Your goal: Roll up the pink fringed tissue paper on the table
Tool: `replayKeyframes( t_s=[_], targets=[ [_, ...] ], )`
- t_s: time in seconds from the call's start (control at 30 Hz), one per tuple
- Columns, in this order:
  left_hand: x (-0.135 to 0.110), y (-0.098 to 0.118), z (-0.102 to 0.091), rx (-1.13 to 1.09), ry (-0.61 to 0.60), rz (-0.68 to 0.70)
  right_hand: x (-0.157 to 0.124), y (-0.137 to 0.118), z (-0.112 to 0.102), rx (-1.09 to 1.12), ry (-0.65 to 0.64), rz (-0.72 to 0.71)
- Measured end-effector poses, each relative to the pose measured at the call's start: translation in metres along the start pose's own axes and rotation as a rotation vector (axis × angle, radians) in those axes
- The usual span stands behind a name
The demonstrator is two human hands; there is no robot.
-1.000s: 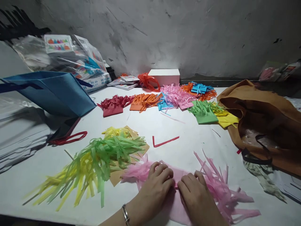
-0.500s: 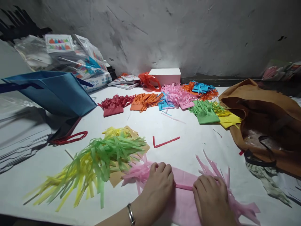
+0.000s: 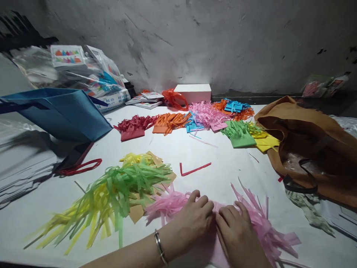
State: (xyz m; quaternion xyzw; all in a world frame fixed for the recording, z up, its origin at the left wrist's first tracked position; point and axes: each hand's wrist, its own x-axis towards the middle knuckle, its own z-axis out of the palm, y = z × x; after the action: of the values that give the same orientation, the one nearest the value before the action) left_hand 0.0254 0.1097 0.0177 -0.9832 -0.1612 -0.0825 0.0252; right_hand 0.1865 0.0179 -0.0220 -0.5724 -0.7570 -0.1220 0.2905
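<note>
Pink tissue paper (image 3: pixel 216 243) with fringed ends lies at the table's near edge, its loose strips spreading to both sides. My left hand (image 3: pixel 196 216), with a silver bangle at the wrist, presses on its middle with curled fingers. Close beside it, my right hand (image 3: pixel 237 227) has its fingers closed on the same paper, almost touching the left. The part gripped between the hands is hidden by the fingers. To the left lies a pile of green fringed tissue (image 3: pixel 134 178) and yellow fringed tissue (image 3: pixel 97 204). A bent red strip (image 3: pixel 195 169) rests just beyond my hands.
Fringed bundles in several colours, such as a dark red one (image 3: pixel 132 134) and a green one (image 3: pixel 242 139), line the back. A blue bag (image 3: pixel 61 115) stands left, a brown bag (image 3: pixel 320 149) right. A white box (image 3: pixel 193 93) sits by the wall.
My two hands have come together, the left moving right and the right moving left. The dark pink folded strip that showed between them is now covered. The view has shifted slightly.
</note>
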Motion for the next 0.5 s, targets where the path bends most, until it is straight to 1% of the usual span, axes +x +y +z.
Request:
replayKeyframes(
  t_s=[0.1,0.13,0.23,0.27,0.3,0.4,0.43,0.5],
  targets=[
    [0.001,0.001,-0.004,-0.052,0.008,-0.044,0.007,-0.003,0.004,-0.06,0.007,-0.046],
    [-0.001,0.003,-0.007,-0.078,0.026,-0.02,0.009,-0.002,0.004,-0.072,0.017,-0.059],
    [-0.009,0.012,-0.013,-0.182,0.052,0.157,0.012,0.005,-0.005,-0.122,0.042,-0.047],
    [-0.012,0.015,-0.013,-0.218,0.041,0.187,0.012,0.011,-0.012,-0.152,0.056,-0.036],
    [-0.015,0.016,-0.012,-0.25,0.02,0.172,0.011,0.02,-0.02,-0.189,0.072,-0.022],
    [-0.023,0.012,-0.005,-0.308,-0.099,-0.011,0.0,0.058,-0.054,-0.306,0.182,0.003],
    [-0.025,0.009,-0.001,-0.321,-0.139,-0.066,-0.007,0.074,-0.068,-0.346,0.248,0.011],
    [-0.028,0.002,0.004,-0.345,-0.184,-0.13,-0.029,0.104,-0.097,-0.435,0.4,0.109]
  ],
)
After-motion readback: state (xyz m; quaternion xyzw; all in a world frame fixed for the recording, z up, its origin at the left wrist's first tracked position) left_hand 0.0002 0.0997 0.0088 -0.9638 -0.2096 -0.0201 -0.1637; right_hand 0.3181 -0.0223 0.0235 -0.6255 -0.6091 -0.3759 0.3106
